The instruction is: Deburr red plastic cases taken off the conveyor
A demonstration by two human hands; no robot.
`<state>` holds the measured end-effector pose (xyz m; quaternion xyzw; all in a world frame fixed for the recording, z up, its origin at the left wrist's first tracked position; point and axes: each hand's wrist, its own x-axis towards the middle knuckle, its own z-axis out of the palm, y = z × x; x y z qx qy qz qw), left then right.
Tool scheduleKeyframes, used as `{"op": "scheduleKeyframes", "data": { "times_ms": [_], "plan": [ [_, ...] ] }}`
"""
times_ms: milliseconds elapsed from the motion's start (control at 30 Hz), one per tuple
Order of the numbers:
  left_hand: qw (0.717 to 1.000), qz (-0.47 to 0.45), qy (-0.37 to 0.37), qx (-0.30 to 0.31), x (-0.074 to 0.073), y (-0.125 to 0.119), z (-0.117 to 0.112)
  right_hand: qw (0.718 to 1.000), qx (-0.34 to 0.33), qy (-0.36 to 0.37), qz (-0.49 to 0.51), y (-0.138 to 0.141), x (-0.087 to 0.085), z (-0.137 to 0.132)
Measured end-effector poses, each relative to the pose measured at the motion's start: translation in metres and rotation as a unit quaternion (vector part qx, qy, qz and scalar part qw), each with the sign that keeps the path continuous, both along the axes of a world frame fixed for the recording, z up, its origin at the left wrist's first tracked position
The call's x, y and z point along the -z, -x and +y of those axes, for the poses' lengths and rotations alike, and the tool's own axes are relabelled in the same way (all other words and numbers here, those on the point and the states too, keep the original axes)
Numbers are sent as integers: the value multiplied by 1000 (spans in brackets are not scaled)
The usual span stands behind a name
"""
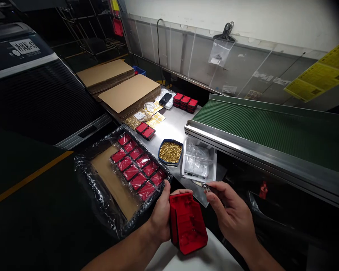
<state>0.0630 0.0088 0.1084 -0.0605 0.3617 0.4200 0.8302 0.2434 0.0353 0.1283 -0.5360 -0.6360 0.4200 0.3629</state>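
My left hand [161,215] is wrapped around a red plastic housing [190,222], whose hollow inner side faces up. Small dark marks show along the middle of the housing. To its right, my right hand [234,212] pinches a small slim tool [199,184] with a pale end and a shiny metal part; its exact kind is unclear. The tool points left and is apart from the housing. Beyond both hands stands a blue-rimmed tray [159,157] of small brass-coloured pieces. Beside it is a white bin [214,171] containing clear plastic bags.
A plastic-lined box [94,195] at left holds rows of red parts [137,153]. More red parts [185,102] stand at the table's back, near a phone [165,99]. Cardboard stacks [130,92] lie behind. A green conveyor [260,131] runs along the right.
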Motion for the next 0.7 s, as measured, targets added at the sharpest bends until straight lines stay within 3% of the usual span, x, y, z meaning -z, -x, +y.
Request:
{"op": "scheduleKeyframes", "data": {
  "times_ms": [167, 300, 400, 467, 533, 633, 700],
  "plan": [
    [998, -61, 5, -27, -3, 1, 3, 987, -101, -119, 46, 4, -6, -19],
    [993, -106, 44, -38, -7, -1, 6, 952, -196, -231, 30, 13, -10, -27],
    [991, -113, 72, -16, -3, -6, 5, 949, -187, -246, 59, 18, -5, -28],
    [997, -12, 72, -37, 2, -9, 2, 978, -95, -158, 95, 21, 0, -26],
    [980, 183, 14, -76, 4, -9, -3, 987, 19, 1, 157, 24, 4, -20],
    [872, 447, -187, -63, -2, -5, -14, 943, 108, 196, 245, 27, 7, -6],
    [796, 522, -306, -12, -12, -2, -21, 928, 124, 241, 257, 27, 8, 0]
  ]
}}
